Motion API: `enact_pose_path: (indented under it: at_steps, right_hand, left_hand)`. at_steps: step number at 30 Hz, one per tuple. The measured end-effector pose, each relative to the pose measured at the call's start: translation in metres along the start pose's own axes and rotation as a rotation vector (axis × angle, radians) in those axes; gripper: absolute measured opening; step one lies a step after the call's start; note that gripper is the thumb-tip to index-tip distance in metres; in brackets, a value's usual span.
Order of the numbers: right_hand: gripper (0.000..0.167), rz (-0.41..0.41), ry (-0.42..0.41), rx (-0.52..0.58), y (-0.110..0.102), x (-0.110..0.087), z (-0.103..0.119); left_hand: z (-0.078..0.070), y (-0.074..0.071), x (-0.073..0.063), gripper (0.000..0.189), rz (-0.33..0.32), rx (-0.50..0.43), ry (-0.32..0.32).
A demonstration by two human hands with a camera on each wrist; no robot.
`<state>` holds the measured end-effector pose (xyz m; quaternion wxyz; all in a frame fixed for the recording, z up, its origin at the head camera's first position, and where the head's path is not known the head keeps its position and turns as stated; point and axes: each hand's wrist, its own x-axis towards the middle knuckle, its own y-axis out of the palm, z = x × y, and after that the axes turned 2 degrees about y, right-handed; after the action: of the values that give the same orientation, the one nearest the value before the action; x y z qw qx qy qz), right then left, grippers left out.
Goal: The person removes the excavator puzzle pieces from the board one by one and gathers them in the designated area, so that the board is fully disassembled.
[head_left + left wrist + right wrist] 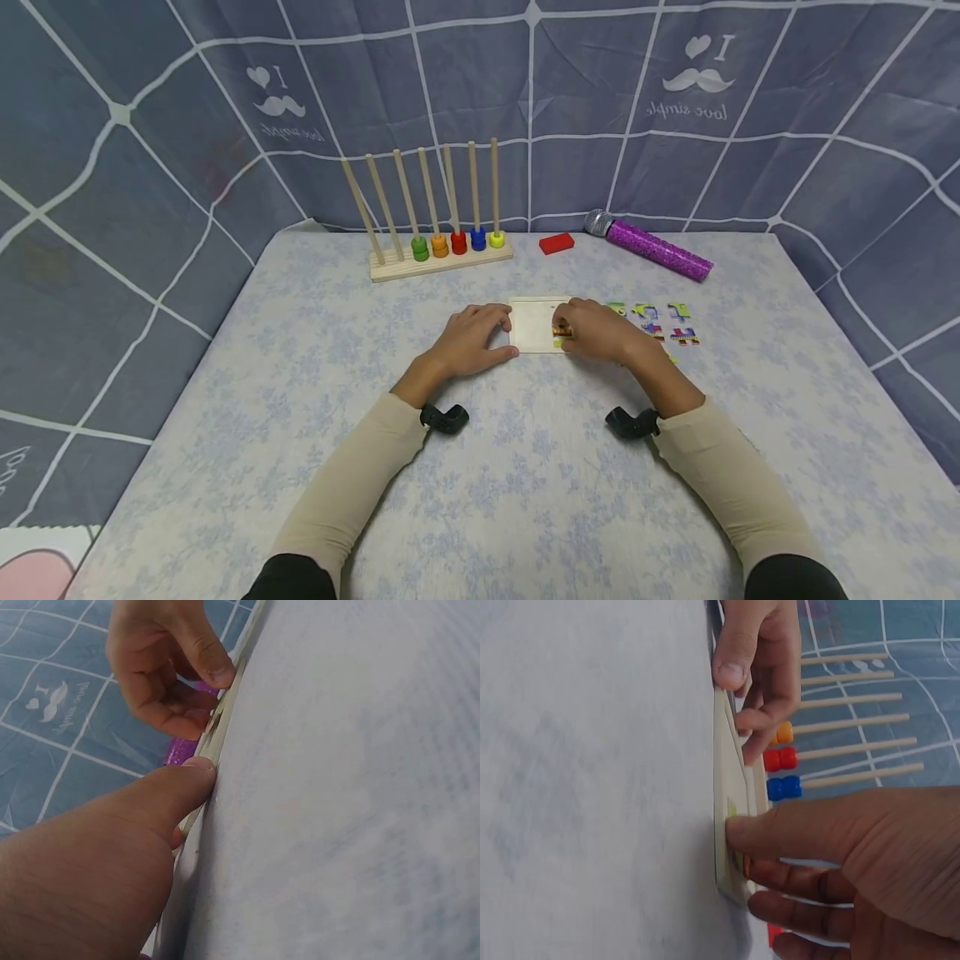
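A shallow wooden puzzle tray point(533, 327) lies flat on the table. My left hand point(472, 337) holds its left side, thumb at the near corner and fingers bent along the edge. Over the tray's right part, my right hand point(596, 331) pinches a jigsaw piece point(561, 331) with orange, brown and green on it. In the right wrist view, the thumb lies on the piece's green part point(732, 806) and the fingers curl beside it. Part of the piece is hidden under the hand. More colourful jigsaw pieces point(684, 337) are spread right of the tray, some behind the right hand.
Behind the tray stands a wooden peg rack point(442, 265) with coloured beads on several of its upright rods. A red block point(557, 243) and a purple glitter microphone point(656, 250) lie at the back. A grey curtain point(480, 83) hangs around the table's far side.
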<state>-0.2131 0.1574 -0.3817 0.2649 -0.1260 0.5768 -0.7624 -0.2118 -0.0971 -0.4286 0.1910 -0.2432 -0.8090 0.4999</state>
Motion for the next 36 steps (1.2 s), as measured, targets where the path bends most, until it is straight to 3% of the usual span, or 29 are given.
enact_pose_path:
  at_steps: [7, 17, 26, 36]
  right_hand:
    - [0.033, 0.022, 0.024, 0.11, 0.002, 0.003, -0.008]
    - [0.027, 0.025, -0.061, 0.225, 0.002, 0.003, -0.02]
    - [0.032, 0.042, -0.104, 0.228, 0.0, 0.001, -0.022]
    - [0.032, 0.005, -0.123, 0.174, -0.003, -0.001, -0.021]
  left_hand:
    - [0.0, 0.0, 0.0, 0.035, -0.003, 0.006, -0.002]
    - [0.002, 0.002, 0.0, 0.035, -0.003, 0.006, 0.0]
    - [0.0, 0.001, 0.0, 0.035, -0.009, 0.005, 0.004]
    - [-0.001, 0.0, 0.0, 0.035, -0.002, 0.006, -0.001]
